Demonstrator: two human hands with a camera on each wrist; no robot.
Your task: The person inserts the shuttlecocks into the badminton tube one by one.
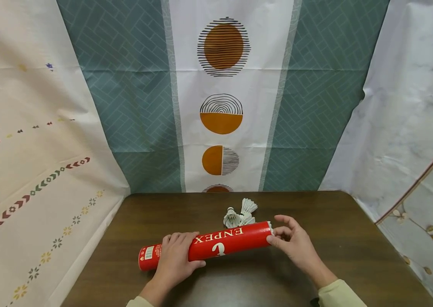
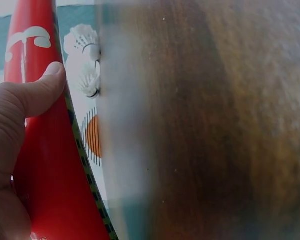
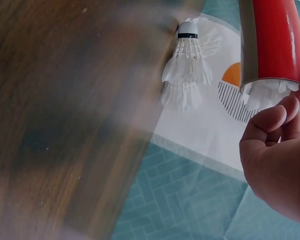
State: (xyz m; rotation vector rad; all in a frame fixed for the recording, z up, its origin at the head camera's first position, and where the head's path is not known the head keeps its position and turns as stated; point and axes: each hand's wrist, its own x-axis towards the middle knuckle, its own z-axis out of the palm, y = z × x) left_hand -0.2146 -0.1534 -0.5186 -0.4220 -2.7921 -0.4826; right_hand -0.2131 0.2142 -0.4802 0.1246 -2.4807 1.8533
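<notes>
My left hand [image 1: 176, 256] grips a red shuttlecock tube [image 1: 232, 239] marked ENPEX around its closed-end half, thumb along the near side. The tube lies slantwise above the table, its mouth towards the right. White feathers of a shuttlecock [image 3: 262, 95] poke out of that mouth; the rest of it is hidden inside. At the opening, my right hand [image 1: 295, 243] pinches the feather edge between thumb and curled fingers, with the index finger raised. Behind the tube lie several loose white shuttlecocks [image 1: 232, 217], also seen in the right wrist view with a cork [image 3: 187, 27] uppermost.
The dark brown wooden table [image 1: 335, 238] extends around both hands. A patterned green and white cloth [image 1: 220, 85] hangs at its back edge. Pale cloths hang along the left and right sides.
</notes>
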